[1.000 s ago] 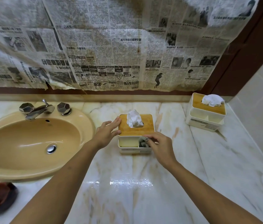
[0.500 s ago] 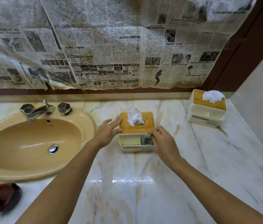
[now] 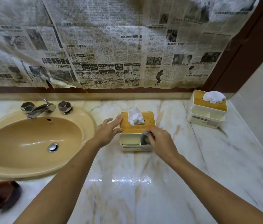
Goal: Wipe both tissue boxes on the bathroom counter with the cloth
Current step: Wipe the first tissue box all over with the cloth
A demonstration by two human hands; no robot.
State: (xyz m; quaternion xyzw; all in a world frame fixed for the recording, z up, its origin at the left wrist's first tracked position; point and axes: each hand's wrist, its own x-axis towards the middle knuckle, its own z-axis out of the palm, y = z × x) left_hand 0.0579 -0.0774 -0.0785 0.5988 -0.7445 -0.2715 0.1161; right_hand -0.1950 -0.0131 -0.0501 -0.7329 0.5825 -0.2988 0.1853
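Wiping front tray of the near tissue box; second box not touched yet.

Left hand (image 3: 109, 131) lies flat, fingers straight, against the left edge of the near tissue box (image 3: 137, 126), likely bracing it so it doesn't slide on the slick marble counter (image 3: 127, 183). Right hand (image 3: 159, 141) has fingers curled, pinching the grey cloth (image 3: 145, 137), which is pushed into the right-hand compartment of the box's front tray; a bunched cloth fits that narrow pocket. Left compartment is uncovered. Far tissue box (image 3: 207, 109) sits well apart in the back right corner beside the wall. Sink (image 3: 30, 143) is to the left, clear of the work.
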